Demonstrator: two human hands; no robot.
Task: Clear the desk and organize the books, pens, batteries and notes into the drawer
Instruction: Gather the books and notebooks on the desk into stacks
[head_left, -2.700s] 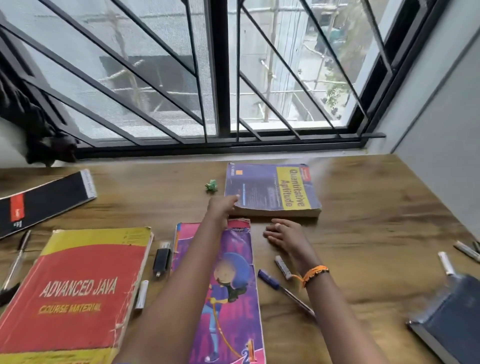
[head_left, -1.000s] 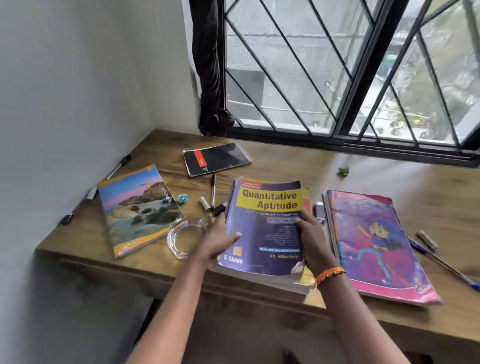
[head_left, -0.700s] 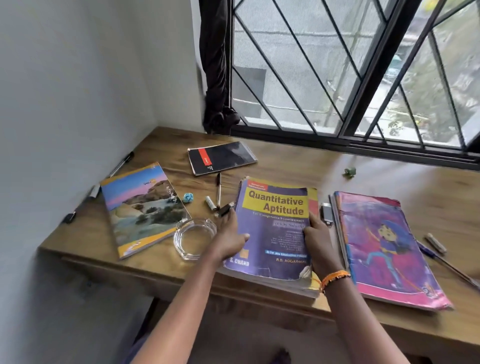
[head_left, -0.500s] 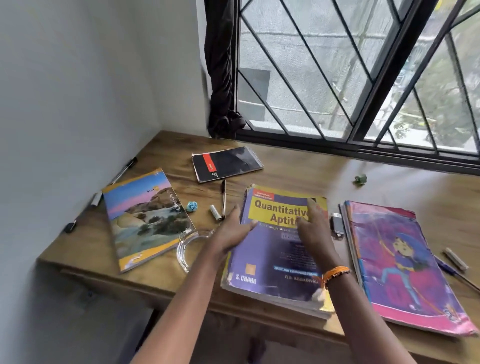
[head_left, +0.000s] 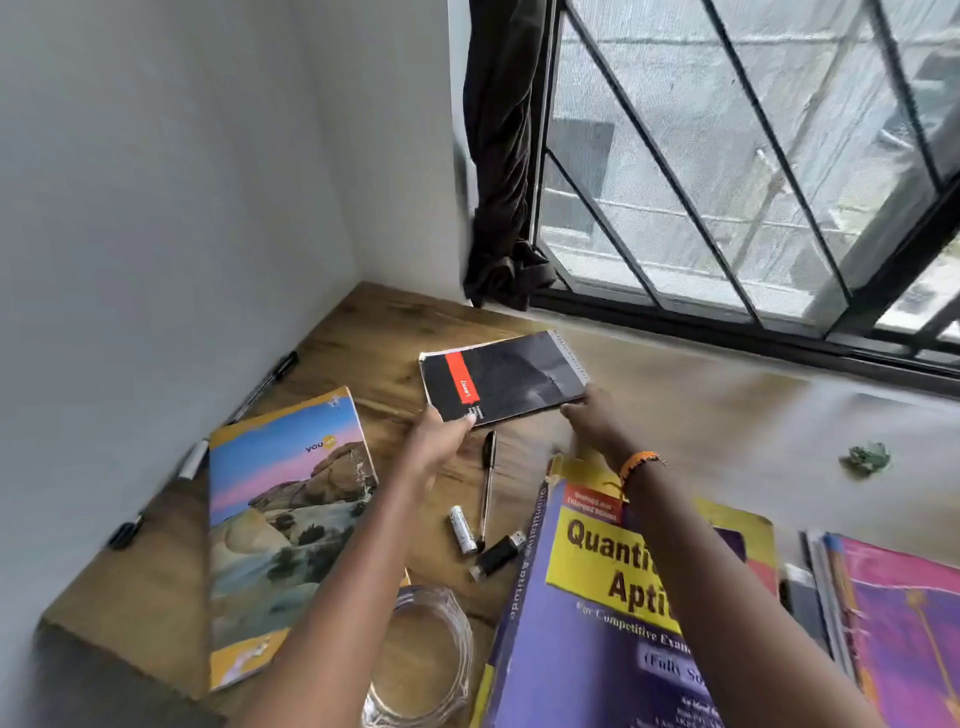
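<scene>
A black notepad (head_left: 506, 374) with a red stripe lies flat at the back of the wooden desk (head_left: 701, 395). My left hand (head_left: 439, 441) pinches its near left corner, thumb on top. My right hand (head_left: 592, 415) holds its near right corner. The purple and yellow Quantitative Aptitude book (head_left: 587, 639) lies under my right forearm, on top of a yellow book (head_left: 737, 522). A landscape-cover notebook (head_left: 280, 530) lies to the left, a pink book (head_left: 909, 623) to the right. Between my arms lie a pen (head_left: 487, 483), a battery (head_left: 462, 530) and a USB stick (head_left: 496, 558).
A glass ashtray (head_left: 426, 654) sits at the desk's near edge under my left arm. Pens (head_left: 265, 382) and markers (head_left: 192, 460) line the left wall. A crumpled green note (head_left: 867, 457) lies at the right. A dark cloth (head_left: 498, 208) hangs beside the barred window (head_left: 727, 182).
Both hands have left the Quantitative Aptitude book, which now rests on the yellow book, and reached forward to take hold of the black notepad's near corners. The view has moved closer.
</scene>
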